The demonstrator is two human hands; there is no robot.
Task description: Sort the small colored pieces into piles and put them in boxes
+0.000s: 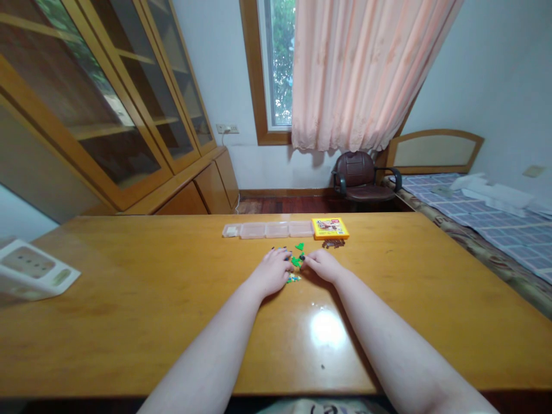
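My left hand (pixel 275 271) rests on the wooden table with its fingers stretched out and slightly apart, beside a group of small green pieces (pixel 295 261). Opposite it, my right hand (pixel 324 265) has its fingers curled together, their tips at the right edge of those green pieces. What lies between those fingertips is too small to make out. Another green piece (pixel 299 246) lies just beyond the hands. Close to my left fingers, on the near side, are several tiny blue, white and yellow pieces (pixel 294 279). My left hand partly covers what is under it.
A row of clear plastic compartments (pixel 276 230) lies across the far part of the table (pixel 172 322). Beside it are a yellow box (pixel 330 228) and small brown pieces (pixel 333 244). A white holder (pixel 34 270) stands at left. An armchair (pixel 360 175) and a bed (pixel 495 213) are beyond.
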